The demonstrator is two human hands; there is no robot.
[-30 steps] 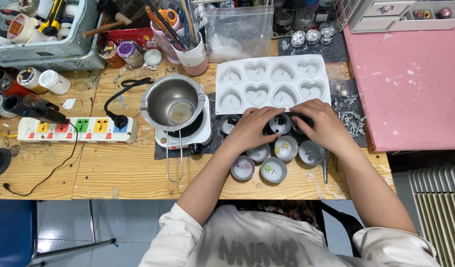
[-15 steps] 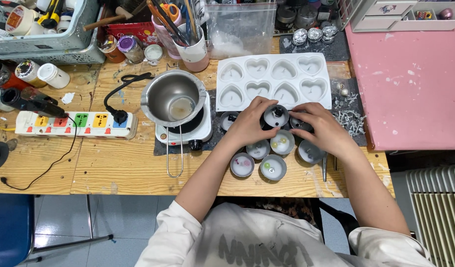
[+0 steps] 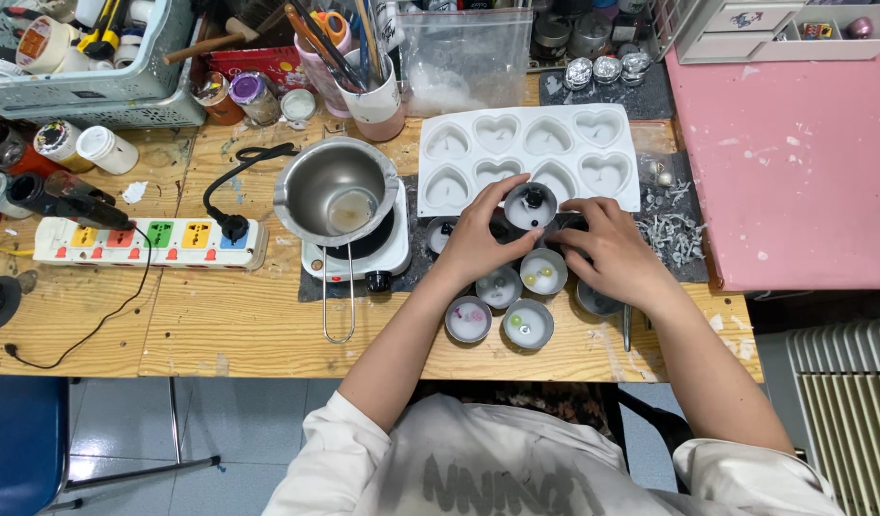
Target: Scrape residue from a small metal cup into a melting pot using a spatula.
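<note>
Here, the left hand (image 3: 478, 239) gripped a small round cup (image 3: 530, 205) above the heart mould (image 3: 526, 153); the right hand (image 3: 607, 250) rested, fingers loose, on neighbouring cups (image 3: 543, 271).

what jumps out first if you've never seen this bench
The left hand lifting a small round cup just above the white heart-shaped mould, the right hand beside it. Then the steel melting pot on its little hotplate at centre, and the bright pink board on the right.
</note>
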